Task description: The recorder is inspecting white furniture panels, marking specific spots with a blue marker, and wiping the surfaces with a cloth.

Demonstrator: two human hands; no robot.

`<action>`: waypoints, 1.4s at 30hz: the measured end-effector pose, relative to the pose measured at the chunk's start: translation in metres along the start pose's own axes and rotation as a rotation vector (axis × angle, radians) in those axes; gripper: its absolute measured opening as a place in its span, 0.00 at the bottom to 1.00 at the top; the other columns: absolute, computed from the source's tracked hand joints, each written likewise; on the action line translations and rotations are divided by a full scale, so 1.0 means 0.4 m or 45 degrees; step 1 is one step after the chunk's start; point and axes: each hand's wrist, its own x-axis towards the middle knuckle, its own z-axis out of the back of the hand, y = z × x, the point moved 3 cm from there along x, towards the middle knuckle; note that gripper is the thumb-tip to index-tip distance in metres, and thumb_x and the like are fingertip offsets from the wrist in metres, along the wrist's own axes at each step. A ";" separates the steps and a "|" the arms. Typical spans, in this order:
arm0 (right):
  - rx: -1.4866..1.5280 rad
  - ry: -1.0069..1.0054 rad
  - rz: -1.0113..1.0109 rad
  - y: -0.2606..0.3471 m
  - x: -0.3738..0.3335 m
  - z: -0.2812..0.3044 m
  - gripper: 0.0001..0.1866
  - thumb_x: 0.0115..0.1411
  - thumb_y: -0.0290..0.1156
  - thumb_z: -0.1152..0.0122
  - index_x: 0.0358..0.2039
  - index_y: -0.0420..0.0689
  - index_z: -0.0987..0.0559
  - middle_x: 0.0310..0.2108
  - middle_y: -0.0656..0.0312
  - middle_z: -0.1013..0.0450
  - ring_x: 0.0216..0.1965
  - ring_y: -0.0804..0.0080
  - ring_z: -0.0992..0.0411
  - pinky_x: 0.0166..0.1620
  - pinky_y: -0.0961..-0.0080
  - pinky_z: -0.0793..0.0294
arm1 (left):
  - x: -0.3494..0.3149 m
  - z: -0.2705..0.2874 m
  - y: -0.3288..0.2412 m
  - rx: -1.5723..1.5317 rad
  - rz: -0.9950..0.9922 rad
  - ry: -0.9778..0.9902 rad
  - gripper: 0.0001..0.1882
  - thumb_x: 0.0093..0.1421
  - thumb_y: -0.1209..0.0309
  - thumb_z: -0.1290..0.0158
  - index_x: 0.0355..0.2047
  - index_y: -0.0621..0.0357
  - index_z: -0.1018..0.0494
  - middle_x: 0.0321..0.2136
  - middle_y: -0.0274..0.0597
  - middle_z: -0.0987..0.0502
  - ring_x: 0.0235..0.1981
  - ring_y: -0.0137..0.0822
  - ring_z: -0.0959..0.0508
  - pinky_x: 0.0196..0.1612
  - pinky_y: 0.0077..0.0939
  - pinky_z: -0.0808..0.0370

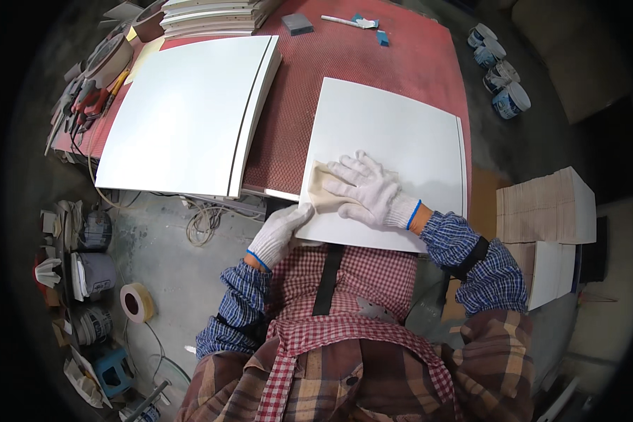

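Note:
A white rectangular panel (394,119) with a dark groove along its right side lies before me at the front edge of the red table. My right hand (373,188), in a white knit glove with a blue cuff, rests flat on it with fingers spread. Under that palm and fingers lies a thin tan sheet (319,184), which could be cloth or abrasive paper; part of it is covered by the hand. My left hand (281,232), gloved alike, grips the panel's near left corner, its thumb on top and its other fingers mostly hidden.
Left on the red mesh-covered table (288,119) sits a stack of white panels (183,112). Tape rolls (109,56), red-handled tools (91,98) and a cable (204,221) lie beyond and below it. Buckets (510,100) and stacked boards (538,211) stand at right.

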 end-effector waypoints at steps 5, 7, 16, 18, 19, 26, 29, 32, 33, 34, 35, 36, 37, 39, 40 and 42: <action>-0.111 -0.112 -0.275 -0.168 0.132 0.003 0.34 0.72 0.49 0.53 0.72 0.46 0.38 0.77 0.52 0.50 0.77 0.53 0.55 0.78 0.51 0.66 | -0.005 0.001 0.003 -0.007 0.001 0.083 0.29 0.73 0.61 0.48 0.61 0.78 0.33 0.47 0.50 0.20 0.40 0.36 0.17 0.42 0.31 0.14; -0.084 -0.175 -0.340 -0.248 0.198 -0.005 0.33 0.72 0.49 0.54 0.72 0.46 0.38 0.76 0.51 0.50 0.77 0.52 0.55 0.78 0.52 0.66 | -0.003 0.008 0.014 -0.035 0.023 0.065 0.29 0.73 0.61 0.48 0.61 0.78 0.33 0.47 0.50 0.20 0.40 0.36 0.17 0.41 0.29 0.15; -0.206 -0.284 -0.484 -0.358 0.347 -0.013 0.31 0.74 0.48 0.57 0.72 0.45 0.37 0.74 0.50 0.45 0.75 0.52 0.50 0.76 0.52 0.61 | 0.017 0.014 0.024 -0.217 0.052 0.160 0.29 0.73 0.63 0.48 0.62 0.79 0.35 0.51 0.55 0.21 0.45 0.37 0.17 0.49 0.28 0.17; -0.127 -0.292 -0.341 -0.303 0.310 -0.021 0.31 0.73 0.48 0.56 0.71 0.45 0.36 0.74 0.50 0.44 0.75 0.52 0.50 0.76 0.53 0.61 | 0.028 0.011 0.025 -0.322 0.024 0.164 0.36 0.74 0.51 0.55 0.62 0.80 0.36 0.51 0.58 0.22 0.44 0.40 0.16 0.48 0.31 0.16; -0.076 -0.341 -0.195 -0.264 0.307 -0.009 0.31 0.73 0.48 0.55 0.71 0.44 0.35 0.74 0.50 0.43 0.75 0.53 0.50 0.76 0.53 0.60 | 0.033 0.010 0.011 -0.349 -0.015 0.133 0.43 0.75 0.42 0.61 0.63 0.81 0.37 0.51 0.61 0.22 0.45 0.42 0.16 0.48 0.32 0.16; 0.129 -0.100 0.188 0.077 0.126 -0.025 0.34 0.69 0.48 0.46 0.71 0.45 0.34 0.73 0.54 0.41 0.76 0.56 0.48 0.78 0.55 0.61 | 0.063 0.043 0.034 -0.628 -0.013 0.494 0.75 0.53 0.14 0.81 0.63 0.88 0.42 0.55 0.70 0.25 0.52 0.51 0.19 0.52 0.42 0.17; 0.270 -0.122 0.350 0.182 0.032 -0.066 0.34 0.66 0.49 0.42 0.69 0.49 0.31 0.73 0.58 0.40 0.76 0.61 0.47 0.79 0.54 0.61 | 0.062 0.067 0.026 -0.271 -0.136 -0.010 0.77 0.50 0.13 0.78 0.63 0.89 0.43 0.56 0.71 0.26 0.55 0.53 0.21 0.54 0.45 0.19; 0.462 -0.016 0.361 0.237 -0.089 -0.058 0.32 0.63 0.43 0.37 0.66 0.49 0.27 0.70 0.59 0.35 0.73 0.60 0.42 0.78 0.53 0.55 | 0.025 0.011 0.015 -0.884 0.153 0.226 0.79 0.46 0.11 0.71 0.62 0.89 0.41 0.58 0.73 0.27 0.53 0.56 0.19 0.45 0.43 0.15; 0.564 0.033 0.326 0.236 -0.127 -0.040 0.31 0.62 0.41 0.36 0.65 0.48 0.25 0.69 0.59 0.33 0.73 0.59 0.40 0.77 0.52 0.53 | 0.024 0.016 0.019 -0.885 0.149 0.231 0.79 0.46 0.11 0.71 0.62 0.89 0.41 0.58 0.73 0.27 0.53 0.56 0.19 0.45 0.43 0.15; 0.820 0.040 0.249 0.234 -0.144 0.005 0.28 0.62 0.35 0.35 0.63 0.45 0.24 0.67 0.55 0.31 0.71 0.54 0.38 0.75 0.51 0.47 | 0.025 0.030 0.027 -0.758 0.077 0.274 0.78 0.48 0.12 0.72 0.62 0.90 0.41 0.58 0.73 0.28 0.53 0.55 0.19 0.44 0.41 0.14; 1.018 -0.039 0.155 0.200 -0.184 0.034 0.28 0.62 0.34 0.36 0.63 0.43 0.25 0.66 0.53 0.31 0.70 0.51 0.38 0.75 0.51 0.45 | 0.035 0.034 0.032 -0.627 0.010 0.332 0.77 0.49 0.12 0.72 0.61 0.90 0.41 0.58 0.73 0.28 0.54 0.55 0.19 0.42 0.40 0.14; 1.219 -0.119 0.062 0.167 -0.226 0.059 0.28 0.62 0.32 0.37 0.63 0.41 0.25 0.66 0.51 0.31 0.70 0.49 0.38 0.74 0.51 0.44 | 0.050 0.050 0.043 -0.629 0.007 0.336 0.77 0.49 0.12 0.72 0.61 0.90 0.41 0.58 0.73 0.28 0.54 0.55 0.19 0.42 0.40 0.14; 1.129 -0.308 -0.132 0.146 -0.263 0.094 0.28 0.63 0.32 0.38 0.63 0.40 0.26 0.66 0.48 0.32 0.70 0.48 0.38 0.73 0.51 0.43 | 0.062 0.071 0.054 -0.535 -0.026 0.408 0.71 0.55 0.17 0.70 0.63 0.87 0.42 0.60 0.71 0.30 0.54 0.54 0.20 0.43 0.43 0.13; 1.018 -0.507 -0.350 0.123 -0.301 0.141 0.27 0.64 0.31 0.40 0.63 0.39 0.26 0.66 0.45 0.33 0.70 0.46 0.39 0.73 0.52 0.42 | 0.054 0.043 0.046 -0.431 -0.042 0.502 0.65 0.61 0.21 0.67 0.65 0.84 0.43 0.61 0.70 0.32 0.55 0.54 0.20 0.43 0.47 0.13; 0.542 -0.508 -0.505 0.104 -0.309 0.162 0.27 0.65 0.32 0.40 0.64 0.40 0.26 0.67 0.45 0.34 0.71 0.46 0.40 0.73 0.52 0.43 | 0.034 -0.005 0.015 -0.252 -0.073 0.329 0.58 0.65 0.27 0.64 0.67 0.79 0.45 0.62 0.66 0.32 0.54 0.54 0.19 0.43 0.49 0.13; 0.008 -0.223 -0.704 0.103 -0.277 0.141 0.31 0.67 0.39 0.42 0.69 0.44 0.31 0.71 0.44 0.40 0.74 0.46 0.46 0.76 0.52 0.53 | 0.044 0.001 0.012 -0.148 0.033 0.213 0.43 0.73 0.43 0.56 0.72 0.66 0.51 0.64 0.58 0.34 0.56 0.52 0.21 0.44 0.53 0.12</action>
